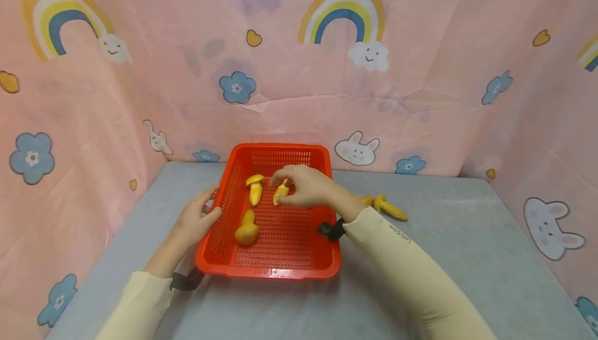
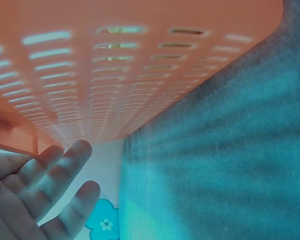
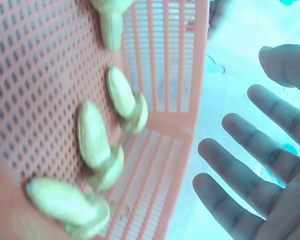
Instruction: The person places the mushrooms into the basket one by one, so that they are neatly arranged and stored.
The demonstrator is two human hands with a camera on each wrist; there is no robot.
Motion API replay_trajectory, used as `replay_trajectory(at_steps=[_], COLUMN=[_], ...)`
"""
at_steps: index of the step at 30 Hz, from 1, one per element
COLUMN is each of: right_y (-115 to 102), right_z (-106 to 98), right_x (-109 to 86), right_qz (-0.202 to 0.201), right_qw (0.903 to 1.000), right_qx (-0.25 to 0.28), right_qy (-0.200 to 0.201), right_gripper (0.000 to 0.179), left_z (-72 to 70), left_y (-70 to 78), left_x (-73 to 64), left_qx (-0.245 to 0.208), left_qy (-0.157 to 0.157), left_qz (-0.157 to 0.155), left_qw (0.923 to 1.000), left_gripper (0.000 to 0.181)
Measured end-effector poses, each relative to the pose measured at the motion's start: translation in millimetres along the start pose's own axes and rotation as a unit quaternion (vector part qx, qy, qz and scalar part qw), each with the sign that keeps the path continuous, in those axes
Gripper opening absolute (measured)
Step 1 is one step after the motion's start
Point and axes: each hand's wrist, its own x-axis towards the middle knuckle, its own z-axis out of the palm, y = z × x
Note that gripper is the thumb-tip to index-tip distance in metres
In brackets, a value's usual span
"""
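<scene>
Yellow mushrooms (image 1: 255,193) seem to be going into the red basket (image 1: 261,271), and the next move likely needs a reach to its right. By the basket's left wall, the left hand (image 1: 198,219) has a loose grip with nothing in it. One mushroom (image 1: 247,232) sits inside at the near left. Over the basket's middle, the right hand (image 1: 307,187) has its fingers spread, so its grip is empty too. Three more mushrooms (image 3: 94,135) lie farther back inside. Right of the basket, two other mushrooms (image 1: 391,209) lie on the bench (image 1: 467,236), one partly hidden.

The right wrist (image 1: 351,207) partly hides a mushroom (image 1: 368,200) outside the basket (image 1: 268,272).
</scene>
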Motion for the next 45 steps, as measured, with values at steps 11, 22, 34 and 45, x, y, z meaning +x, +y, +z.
replay_trajectory(at_steps=[11,22,34,45], right_y=[24.2,55.6,90.4,116.9], right_z=[-23.2,-33.9,-32.5,-25.3], right_x=[-28.2,-56.2,-85.5,-102.1], right_qz=[0.007,0.024,0.078,0.102], right_qw=[0.9995,0.9993,0.9968,0.9944], right_qx=[-0.014,-0.016,-0.015,-0.017], right_qy=[0.027,0.025,0.000,-0.024], right_gripper=[0.027,0.027,0.023,0.025], left_z=[-1.0,-2.1,-0.2,0.8], left_y=[-2.3,-1.6,-3.9,-4.2], left_x=[0.3,-1.0,0.1,0.4], left_qx=[0.005,0.009,0.009,0.002], left_qy=[0.001,0.002,-0.001,-0.002], left_qz=[0.003,0.003,0.002,0.004], left_qw=[1.0000,1.0000,1.0000,1.0000], left_gripper=[0.058,0.058,0.058,0.058])
